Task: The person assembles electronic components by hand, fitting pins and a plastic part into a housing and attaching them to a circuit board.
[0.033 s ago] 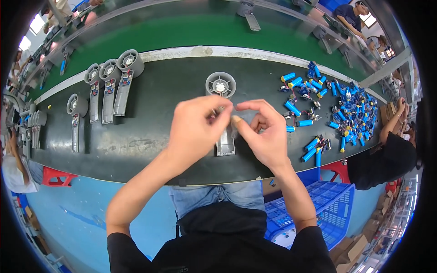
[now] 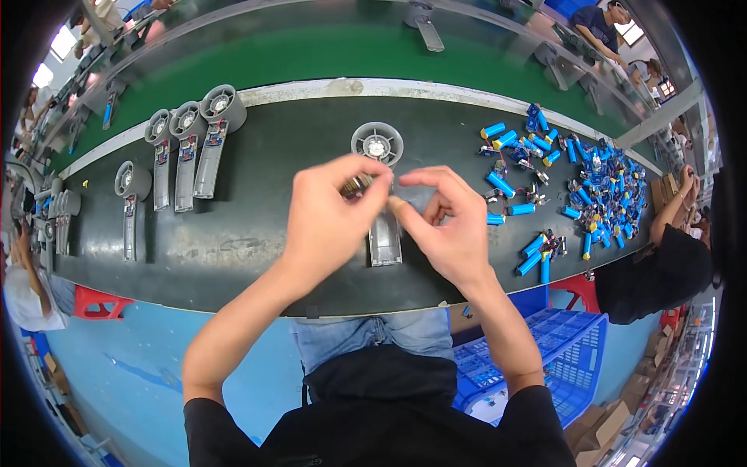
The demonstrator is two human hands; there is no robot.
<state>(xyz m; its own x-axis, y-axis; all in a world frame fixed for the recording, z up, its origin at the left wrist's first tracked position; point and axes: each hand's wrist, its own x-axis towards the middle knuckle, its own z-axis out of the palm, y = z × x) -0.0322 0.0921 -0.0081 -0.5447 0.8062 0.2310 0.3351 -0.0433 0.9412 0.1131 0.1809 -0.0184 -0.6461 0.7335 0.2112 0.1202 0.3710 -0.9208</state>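
Observation:
Both hands meet over a grey handheld-fan half shell [image 2: 385, 247], whose round fan head [image 2: 377, 145] points away from me. My left hand [image 2: 331, 210] is closed, and a small dark and gold part [image 2: 356, 186] shows between its curled fingers; its kind is unclear. My right hand [image 2: 455, 226] is curled, its thumb and forefinger bent toward the left fingertips. Whatever lies between those fingertips is too small to make out. The hands cover the middle of the shell, while its lower handle stays visible on the dark green mat [image 2: 257, 257].
Several fan shells with boards fitted [image 2: 185, 152] lie at the left. To the right is a heap of blue battery cells with wired boards [image 2: 599, 191]. A blue crate [image 2: 576, 362] stands below the bench by my right arm. Co-workers sit at both sides.
My left hand has turned and shifted slightly left, and the small dark and gold part in it now shows more. My right hand has barely moved.

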